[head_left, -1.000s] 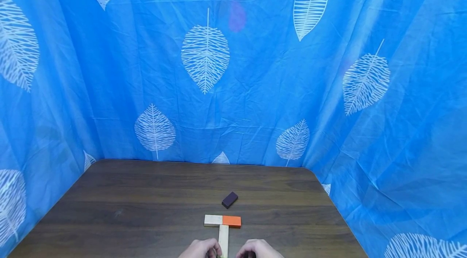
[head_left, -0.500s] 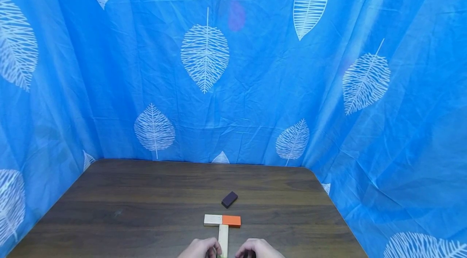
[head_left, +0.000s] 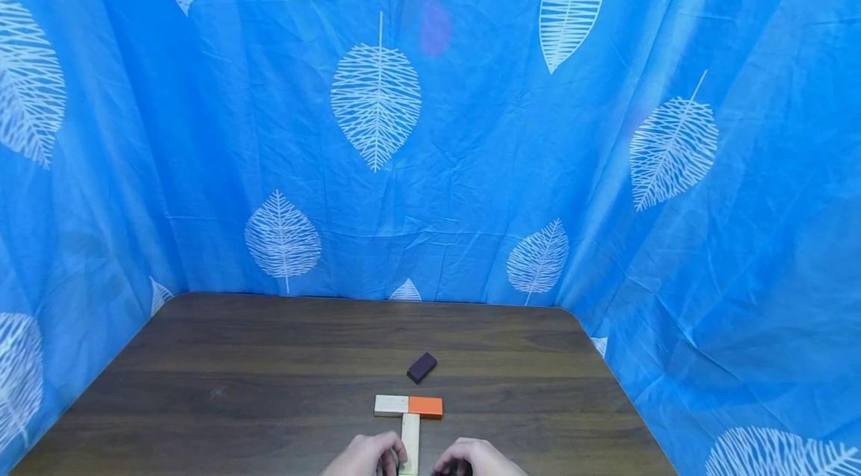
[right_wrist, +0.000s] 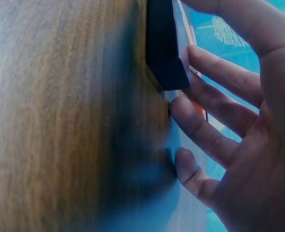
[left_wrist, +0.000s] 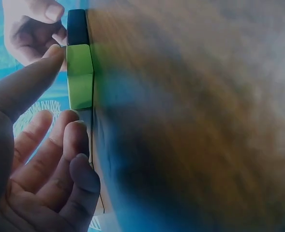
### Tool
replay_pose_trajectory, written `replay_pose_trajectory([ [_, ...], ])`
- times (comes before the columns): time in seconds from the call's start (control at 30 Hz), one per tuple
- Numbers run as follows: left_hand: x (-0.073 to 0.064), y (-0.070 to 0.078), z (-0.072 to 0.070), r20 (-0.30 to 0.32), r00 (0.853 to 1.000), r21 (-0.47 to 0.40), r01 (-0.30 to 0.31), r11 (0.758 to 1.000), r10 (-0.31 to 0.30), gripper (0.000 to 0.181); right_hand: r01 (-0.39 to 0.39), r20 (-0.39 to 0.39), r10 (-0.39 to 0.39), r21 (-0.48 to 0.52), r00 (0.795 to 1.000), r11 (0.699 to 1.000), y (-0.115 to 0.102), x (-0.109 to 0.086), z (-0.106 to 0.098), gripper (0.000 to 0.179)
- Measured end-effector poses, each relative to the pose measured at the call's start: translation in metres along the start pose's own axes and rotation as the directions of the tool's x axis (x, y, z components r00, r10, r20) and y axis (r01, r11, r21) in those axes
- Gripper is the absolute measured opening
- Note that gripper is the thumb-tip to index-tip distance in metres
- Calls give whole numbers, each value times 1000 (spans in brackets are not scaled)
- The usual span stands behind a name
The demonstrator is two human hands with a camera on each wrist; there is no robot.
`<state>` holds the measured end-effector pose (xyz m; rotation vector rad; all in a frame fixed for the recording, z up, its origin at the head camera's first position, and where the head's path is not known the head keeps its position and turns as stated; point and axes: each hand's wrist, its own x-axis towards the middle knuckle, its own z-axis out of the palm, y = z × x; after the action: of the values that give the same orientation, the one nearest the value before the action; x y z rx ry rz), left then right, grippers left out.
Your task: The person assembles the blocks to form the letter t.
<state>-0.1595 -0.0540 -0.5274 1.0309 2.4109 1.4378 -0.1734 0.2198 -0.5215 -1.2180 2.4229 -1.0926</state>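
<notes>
A green block [left_wrist: 80, 77] lies on the table between the thumb and fingertips of my left hand [head_left: 370, 455], which pinches it at its ends. Only a sliver of the block shows in the head view, at the near end of a pale wooden block [head_left: 410, 433]. My right hand [head_left: 479, 459] holds a dark block [right_wrist: 164, 46] between thumb and index finger, its other fingers spread loosely. In the left wrist view that dark block stands in line with the green one. A whitish block [head_left: 392, 406] and an orange block [head_left: 426, 407] form a crossbar above the pale one.
Another dark block [head_left: 421, 368] lies slantwise beyond the crossbar. The brown wood-grain table [head_left: 235, 364] reaches back to a blue curtain [head_left: 444, 184] with white leaf prints, which hangs around its back and sides.
My left hand has risen slightly by the pale block. The right hand keeps nearly the same place and the blocks on the table stay as they were. The head view has shifted a little.
</notes>
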Motion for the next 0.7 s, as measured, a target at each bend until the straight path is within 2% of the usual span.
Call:
replay_pose_trajectory([
  [0.23, 3, 1, -5, 9, 1000, -30, 23, 999, -22, 32, -20, -4, 20, -38, 1000, 999, -3, 0, -2, 24],
  [0.37, 4, 2, -9, 4, 1000, -25, 28, 999, -28, 36, 1, -17, -2, -41, 1000, 999, 3, -1, -1, 28],
  [0.47, 6, 2, -12, -17, 1000, -21, 14, 1000, -14, 33, 22, -42, -23, -10, 999, 1000, 26, -2, 5, 35],
  [0.6, 7, 2, -14, -46, 999, -31, 4, 1000, -5, 36, -56, -52, 60, 79, 997, 995, 65, -3, 15, 47],
  [0.7, 8, 4, -15, -51, 998, -51, 32, 998, -35, 36, -128, -50, 135, 118, 990, 985, 81, -4, 18, 55],
])
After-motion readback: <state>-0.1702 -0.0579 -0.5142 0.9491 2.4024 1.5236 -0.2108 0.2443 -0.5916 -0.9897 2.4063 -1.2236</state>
